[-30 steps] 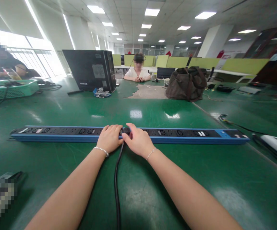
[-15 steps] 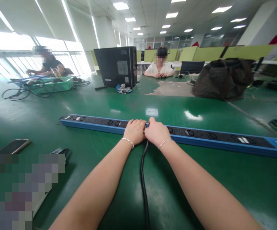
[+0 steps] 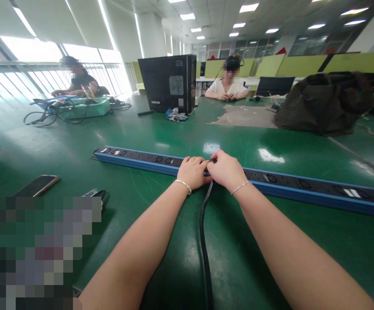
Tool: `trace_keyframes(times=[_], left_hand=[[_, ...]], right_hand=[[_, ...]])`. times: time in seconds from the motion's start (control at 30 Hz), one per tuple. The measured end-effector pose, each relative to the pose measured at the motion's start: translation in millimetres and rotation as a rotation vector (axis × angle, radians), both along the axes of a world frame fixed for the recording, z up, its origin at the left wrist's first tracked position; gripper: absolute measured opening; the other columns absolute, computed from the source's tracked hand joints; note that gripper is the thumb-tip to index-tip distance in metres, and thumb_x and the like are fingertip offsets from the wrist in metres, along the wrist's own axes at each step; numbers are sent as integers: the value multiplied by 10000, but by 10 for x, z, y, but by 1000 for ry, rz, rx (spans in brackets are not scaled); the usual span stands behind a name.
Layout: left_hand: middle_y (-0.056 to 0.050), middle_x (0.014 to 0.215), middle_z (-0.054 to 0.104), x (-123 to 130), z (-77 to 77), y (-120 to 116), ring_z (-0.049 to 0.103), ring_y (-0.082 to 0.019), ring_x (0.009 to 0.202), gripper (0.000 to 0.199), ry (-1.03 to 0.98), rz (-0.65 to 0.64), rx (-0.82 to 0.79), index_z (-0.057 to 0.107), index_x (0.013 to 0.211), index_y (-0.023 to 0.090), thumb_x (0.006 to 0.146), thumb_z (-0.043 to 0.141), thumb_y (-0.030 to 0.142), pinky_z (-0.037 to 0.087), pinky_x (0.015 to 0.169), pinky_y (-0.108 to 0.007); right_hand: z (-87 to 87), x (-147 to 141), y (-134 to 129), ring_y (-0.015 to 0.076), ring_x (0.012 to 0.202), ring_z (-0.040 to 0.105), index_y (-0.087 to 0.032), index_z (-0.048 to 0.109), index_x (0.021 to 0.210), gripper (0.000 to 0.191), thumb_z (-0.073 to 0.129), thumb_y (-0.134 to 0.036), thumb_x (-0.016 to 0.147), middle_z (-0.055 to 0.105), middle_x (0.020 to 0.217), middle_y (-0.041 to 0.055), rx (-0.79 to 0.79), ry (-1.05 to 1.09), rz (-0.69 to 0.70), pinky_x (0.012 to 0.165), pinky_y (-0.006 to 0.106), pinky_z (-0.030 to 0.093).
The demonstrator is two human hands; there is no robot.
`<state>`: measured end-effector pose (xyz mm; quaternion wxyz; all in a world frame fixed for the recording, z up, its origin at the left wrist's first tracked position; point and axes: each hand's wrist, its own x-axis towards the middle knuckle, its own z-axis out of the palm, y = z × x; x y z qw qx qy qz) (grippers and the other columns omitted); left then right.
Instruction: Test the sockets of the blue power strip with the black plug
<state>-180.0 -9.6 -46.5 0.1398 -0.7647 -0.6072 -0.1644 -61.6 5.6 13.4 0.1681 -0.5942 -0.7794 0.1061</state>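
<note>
A long blue power strip (image 3: 297, 196) with black sockets lies across the green table. My left hand (image 3: 193, 171) is closed over the strip near its middle, fingers wrapped on its top and front edge. Right beside it, my right hand (image 3: 226, 170) is pinched at the strip, on a small dark part at the end of a black cable (image 3: 204, 224). The cable comes out beneath my hands and runs down towards me. The part between my fingers is mostly hidden.
Behind the strip stand a black computer case (image 3: 167, 84), a glove (image 3: 176, 115), a green basket (image 3: 90, 108) with cables and a dark bag (image 3: 324, 105). A phone (image 3: 38, 186) lies at the left. Two people (image 3: 227, 88) sit at the far side.
The view has shifted, so the whole scene sits further right. My right hand has risen slightly off the strip, its fingers pinched on the dark part; my left hand stays on the strip.
</note>
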Motion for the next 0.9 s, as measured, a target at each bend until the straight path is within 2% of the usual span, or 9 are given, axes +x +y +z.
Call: trace_keyframes(times=[0.13,0.37,0.47,0.6,0.73,0.9], left_hand=[[-51,1099,587,-7,-11,1,511,-206,1014,341,-23,-14,15,576,1078,220,758,508,318,322,936,-374],[-35,1099,586,-6,-26,4,497,-220,1038,537,-74,-8,22,524,1177,279,740,482,588,301,956,-391],[-38,1102,585,6,-6,-6,494,-224,1040,623,-68,-3,7,503,1198,269,722,440,667,299,960,-397],[-61,1118,580,82,5,-7,485,-229,1065,657,-53,6,-10,490,1194,215,739,397,680,284,980,-408],[-126,1133,565,191,-9,6,471,-241,1096,739,-32,13,-19,482,1167,123,734,356,708,260,1007,-402],[-111,1150,561,218,0,6,468,-241,1101,703,-25,2,-34,460,1224,164,770,318,681,268,999,-409]], right_hand=[[15,17,8,220,811,610,-224,590,933,255,472,-292,717,667,879,71,18,39,8,689,291,427],[-29,221,-15,208,814,602,-234,609,978,285,448,-335,765,665,890,59,84,93,-51,727,307,431],[21,394,-14,205,771,600,-239,611,994,301,442,-366,779,661,860,56,89,130,-97,704,314,432],[56,698,83,173,680,584,-223,575,1067,338,415,-362,804,651,806,53,49,234,-142,673,305,429],[-24,1047,268,154,629,556,-192,550,1089,357,422,-359,801,630,769,50,24,303,-192,638,293,425],[-162,1349,372,143,629,544,-171,525,1092,367,416,-369,803,617,782,45,48,344,-275,630,285,425]])
